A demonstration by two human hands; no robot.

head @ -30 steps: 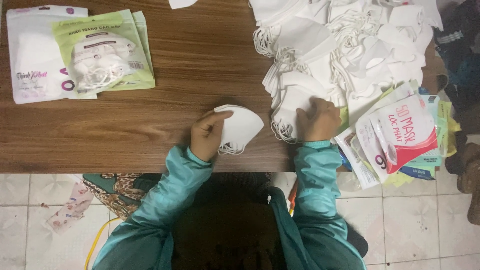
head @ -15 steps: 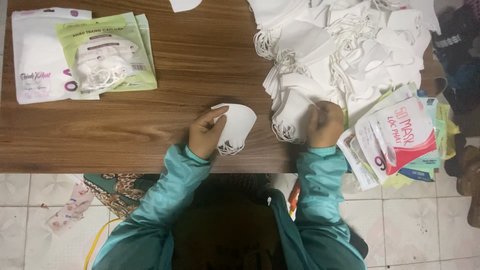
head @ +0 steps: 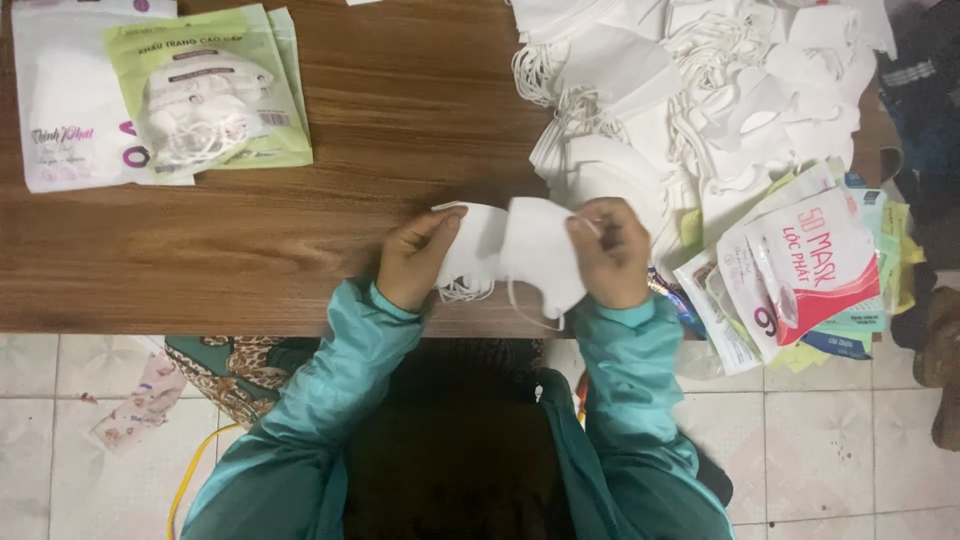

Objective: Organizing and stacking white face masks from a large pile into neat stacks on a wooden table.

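My left hand (head: pixel 412 262) grips a small stack of white face masks (head: pixel 472 250) near the front edge of the wooden table (head: pixel 250 260). In my right hand (head: pixel 612 252) is another white mask (head: pixel 540 250), pinched at its right side and held against the stack in the left hand. Thin ear loops hang below both. A big heap of loose white masks (head: pixel 690 90) lies just beyond my right hand.
Two filled mask packets, one green (head: pixel 205 95) and one white (head: pixel 65 110), lie at the table's far left. A fan of empty printed bags (head: pixel 800 270) overhangs the table's right front edge. Tiled floor (head: pixel 840 450) lies below, with scraps at the left.
My right hand left the heap with a mask and brought it leftward to the stack in my left hand. The two hands now meet at the table's front.
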